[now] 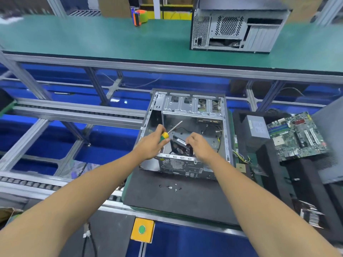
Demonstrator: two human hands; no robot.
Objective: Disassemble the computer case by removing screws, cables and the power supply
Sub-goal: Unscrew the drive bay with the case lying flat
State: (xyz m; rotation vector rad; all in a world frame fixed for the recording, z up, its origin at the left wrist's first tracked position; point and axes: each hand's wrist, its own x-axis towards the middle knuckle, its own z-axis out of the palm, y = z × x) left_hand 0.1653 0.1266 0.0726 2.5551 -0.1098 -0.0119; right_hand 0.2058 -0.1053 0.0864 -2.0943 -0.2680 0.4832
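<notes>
Loose screws are seen on the dark mat nearest the viewer. Beyond, the open computer case lies on it. A screwdriver is gripped by the left hand; the right hand is curled on a black part, possibly a fan, partly hidden. No label writing can be read.

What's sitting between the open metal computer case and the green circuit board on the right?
In the head view, a grey box-shaped power supply stands between the case and the motherboard.

My right hand covers whatever its fingers grip inside the case; the screws are too small to count.
</notes>
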